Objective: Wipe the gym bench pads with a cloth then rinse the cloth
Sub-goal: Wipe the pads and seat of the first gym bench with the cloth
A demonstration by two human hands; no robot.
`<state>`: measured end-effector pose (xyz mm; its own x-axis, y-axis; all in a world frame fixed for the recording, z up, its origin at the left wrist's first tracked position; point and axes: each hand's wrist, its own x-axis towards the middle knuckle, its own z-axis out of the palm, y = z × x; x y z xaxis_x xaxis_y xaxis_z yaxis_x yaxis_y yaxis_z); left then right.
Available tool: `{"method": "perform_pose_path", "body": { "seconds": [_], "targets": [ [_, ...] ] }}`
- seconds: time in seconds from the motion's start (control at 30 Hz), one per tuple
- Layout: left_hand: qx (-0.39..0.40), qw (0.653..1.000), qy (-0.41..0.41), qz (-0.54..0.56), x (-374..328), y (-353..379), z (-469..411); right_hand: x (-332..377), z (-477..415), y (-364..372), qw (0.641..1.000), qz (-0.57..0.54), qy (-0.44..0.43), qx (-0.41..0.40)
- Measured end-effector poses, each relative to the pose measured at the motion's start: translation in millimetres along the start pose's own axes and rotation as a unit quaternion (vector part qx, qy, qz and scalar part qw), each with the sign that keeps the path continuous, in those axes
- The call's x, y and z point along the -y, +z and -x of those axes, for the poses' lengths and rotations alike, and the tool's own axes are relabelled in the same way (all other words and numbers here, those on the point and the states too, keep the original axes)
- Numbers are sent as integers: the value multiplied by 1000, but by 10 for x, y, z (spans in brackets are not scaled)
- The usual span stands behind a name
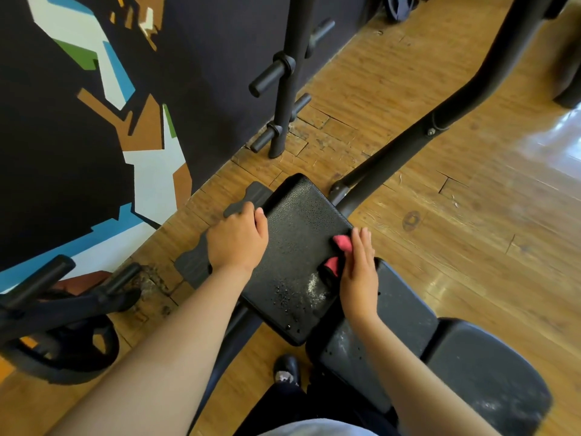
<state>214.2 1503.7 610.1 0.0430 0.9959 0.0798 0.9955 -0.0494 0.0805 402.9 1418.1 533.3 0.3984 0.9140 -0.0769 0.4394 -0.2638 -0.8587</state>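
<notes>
Both bare forearms reach forward from the bottom of the view, the left one long and nearly straight, the right angled inward. Left hand (237, 240) is knuckles-up, fingers curled over the left edge of the black textured vinyl bench pad (298, 234), thumb on top. Right hand (358, 269) lies flat (fingers straight, close together), pressing the crumpled pink cloth (341, 243) at the pad's right edge.

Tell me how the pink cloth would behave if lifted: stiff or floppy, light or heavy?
Probably floppy: the cloth lies bunched in folds under the right hand. Probably light, being small. Possibly damp, since droplets dot the pad.
</notes>
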Motion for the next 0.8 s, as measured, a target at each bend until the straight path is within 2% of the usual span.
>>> {"method": "perform_pose_path", "body": {
  "seconds": [0.13, 0.37, 0.5, 0.6, 0.8],
  "targets": [
    [3, 1000, 1, 4, 8, 5, 0, 93, -329, 15, 999, -13, 23, -38],
    [4, 1000, 2, 11, 0, -5, 2, 50, 155, 35, 999, -38, 26, -22],
    [6, 1000, 0, 2, -4, -7, -1, 159, -171, 37, 994, -64, 76, -55],
    [14, 1000, -5, 12, -3, -12, -6, 180, -348, -8, 992, -68, 82, -59],
    [12, 1000, 0, 14, 4, 0, -11, 125, 222, 52, 994, -56, 82, -40]
  ]
}}
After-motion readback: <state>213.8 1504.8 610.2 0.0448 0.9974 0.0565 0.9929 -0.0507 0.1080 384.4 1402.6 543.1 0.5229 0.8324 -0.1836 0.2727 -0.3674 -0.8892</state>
